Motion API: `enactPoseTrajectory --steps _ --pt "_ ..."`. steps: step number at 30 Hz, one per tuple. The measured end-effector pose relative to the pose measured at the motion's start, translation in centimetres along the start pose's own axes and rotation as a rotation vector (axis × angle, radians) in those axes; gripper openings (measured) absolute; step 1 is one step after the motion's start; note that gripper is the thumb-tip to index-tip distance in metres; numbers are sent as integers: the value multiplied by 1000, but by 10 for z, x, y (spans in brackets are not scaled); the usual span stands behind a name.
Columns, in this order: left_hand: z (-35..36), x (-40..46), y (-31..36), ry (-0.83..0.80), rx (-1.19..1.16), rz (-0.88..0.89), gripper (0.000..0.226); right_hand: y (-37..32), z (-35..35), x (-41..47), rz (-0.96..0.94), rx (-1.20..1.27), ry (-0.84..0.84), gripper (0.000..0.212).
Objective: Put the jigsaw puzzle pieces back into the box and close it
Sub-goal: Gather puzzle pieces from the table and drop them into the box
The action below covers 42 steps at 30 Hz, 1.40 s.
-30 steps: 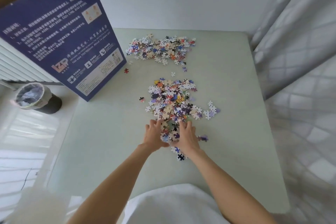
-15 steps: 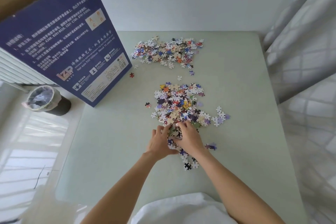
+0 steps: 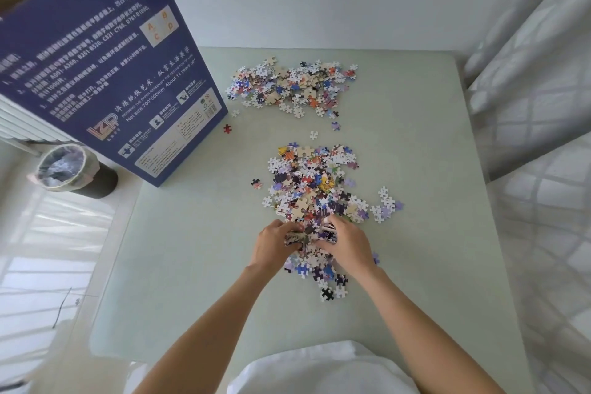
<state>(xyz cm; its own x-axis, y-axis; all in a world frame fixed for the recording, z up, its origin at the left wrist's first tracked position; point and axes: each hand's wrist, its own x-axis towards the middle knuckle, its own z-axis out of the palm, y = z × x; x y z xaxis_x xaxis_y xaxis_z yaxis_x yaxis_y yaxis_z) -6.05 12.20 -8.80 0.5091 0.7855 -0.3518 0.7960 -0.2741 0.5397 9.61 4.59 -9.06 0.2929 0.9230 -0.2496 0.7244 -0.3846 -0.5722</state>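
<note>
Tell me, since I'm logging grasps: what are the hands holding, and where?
Both hands, left hand and right hand, scoop a bunch of puzzle pieces between them, gripping it from opposite sides.

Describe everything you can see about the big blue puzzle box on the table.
The blue puzzle box is a large, flat cardboard box, dark blue with white printed text, a white logo, label panels and a pale square showing the letters A to D. It stands tilted at the table's far left, its lower corner resting on the surface, its top running out of view. Brown card shows above its upper edge. Neither hand touches it. A single red piece lies just beside its right corner.
</note>
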Motion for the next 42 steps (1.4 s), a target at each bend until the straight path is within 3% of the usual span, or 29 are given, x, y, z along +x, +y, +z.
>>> enactPoseTrajectory --steps 9,13,16,21,24,28,33,38,42 --pt "-14 5 -11 64 -73 -126 24 7 -3 1 37 111 -65 50" --pt "-16 5 -13 53 -129 -159 24 9 -3 1 12 112 5 35" --pt "-14 2 -13 28 -153 -148 23 8 -3 0 42 132 49 27" --pt "-17 -9 -15 67 -194 -141 26 10 -8 -4 55 125 29 33" --pt "-39 -17 -8 136 -215 -30 25 1 -25 -5 -25 99 49 30" --pt "-106 -25 10 332 -193 212 23 -33 -61 0 -171 92 51 30" --pt "-252 -29 29 760 -172 398 22 -114 -123 40 -441 220 131 26" --pt "-375 -12 18 1049 -73 250 22 -220 -173 99 -648 360 185 21" --pt "-424 13 -2 1006 68 41 23 -302 -199 149 -810 386 268 17"
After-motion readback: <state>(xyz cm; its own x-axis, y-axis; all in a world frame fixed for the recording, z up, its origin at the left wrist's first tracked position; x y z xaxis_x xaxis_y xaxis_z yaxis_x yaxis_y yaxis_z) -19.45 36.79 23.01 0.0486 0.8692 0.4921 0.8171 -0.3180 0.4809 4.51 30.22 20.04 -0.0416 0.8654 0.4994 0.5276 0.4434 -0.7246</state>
